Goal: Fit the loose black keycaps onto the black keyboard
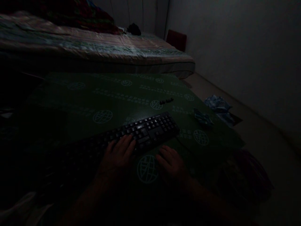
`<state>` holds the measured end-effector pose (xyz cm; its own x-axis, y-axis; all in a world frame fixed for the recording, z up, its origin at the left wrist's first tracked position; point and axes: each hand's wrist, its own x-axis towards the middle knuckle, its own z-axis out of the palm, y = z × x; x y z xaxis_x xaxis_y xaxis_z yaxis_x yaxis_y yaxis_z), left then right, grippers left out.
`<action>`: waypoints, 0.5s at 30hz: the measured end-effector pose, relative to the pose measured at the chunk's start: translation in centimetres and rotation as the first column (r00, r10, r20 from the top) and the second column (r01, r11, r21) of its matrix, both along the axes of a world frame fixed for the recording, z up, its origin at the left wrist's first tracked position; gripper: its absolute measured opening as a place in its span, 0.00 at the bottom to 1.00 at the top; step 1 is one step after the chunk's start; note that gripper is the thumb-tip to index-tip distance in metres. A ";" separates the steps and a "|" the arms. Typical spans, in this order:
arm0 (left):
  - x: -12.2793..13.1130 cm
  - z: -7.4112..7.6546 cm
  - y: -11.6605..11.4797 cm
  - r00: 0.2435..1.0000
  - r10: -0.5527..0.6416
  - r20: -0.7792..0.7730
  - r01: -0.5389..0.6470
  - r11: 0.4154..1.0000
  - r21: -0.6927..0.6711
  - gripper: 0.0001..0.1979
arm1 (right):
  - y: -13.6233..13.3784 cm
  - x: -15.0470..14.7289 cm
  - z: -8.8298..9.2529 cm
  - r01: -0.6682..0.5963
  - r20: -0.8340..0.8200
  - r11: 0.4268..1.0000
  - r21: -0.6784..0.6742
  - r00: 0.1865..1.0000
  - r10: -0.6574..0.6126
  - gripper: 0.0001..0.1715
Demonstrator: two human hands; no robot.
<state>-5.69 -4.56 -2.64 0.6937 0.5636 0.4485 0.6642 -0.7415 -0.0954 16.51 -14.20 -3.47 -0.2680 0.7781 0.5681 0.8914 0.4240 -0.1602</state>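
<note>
A black keyboard (162,124) lies slantwise on the green tabletop (117,100), its left end lost in shadow. Across its lower edge and keys rest the slightly bent fingers of my left hand (119,150), holding nothing. My right hand (171,161) lies on the tabletop just below the keyboard's right part, fingers stretched forward, with nothing visible in it. Beyond the keyboard sits a short row of small black pieces (166,101), perhaps keycaps; the dim light leaves this unsure. A thin dark cable (185,146) runs beside the keyboard's right end.
A crumpled dark cloth or wrapper (203,118) lies at the table's right side. Behind the table stands a bed (94,47) with a striped cover and a red blanket (77,14). Light blue crumpled material (217,105) lies on the floor by the wall. The room is very dark.
</note>
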 end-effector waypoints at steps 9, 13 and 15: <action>0.7 0.5 -0.3 0.997 0.021 -0.071 -0.017 0.998 0.062 0.19 | 0.5 -0.2 0.3 -0.001 0.049 0.997 -0.073 0.999 0.005 0.11; 0.8 0.5 -0.4 0.996 0.040 -0.075 -0.036 0.998 0.051 0.19 | 0.4 -0.3 0.5 0.000 0.067 0.999 -0.046 0.998 0.003 0.09; 0.9 0.6 -0.5 0.996 0.044 -0.074 -0.041 0.998 0.049 0.19 | 0.4 -0.3 0.5 0.003 0.075 0.999 -0.045 0.997 0.000 0.08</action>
<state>-4.82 -5.04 -2.08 0.7024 0.5726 0.4228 0.6845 -0.7062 -0.1807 16.18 -13.78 -2.93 -0.3074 0.8028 0.5109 0.9023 0.4164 -0.1113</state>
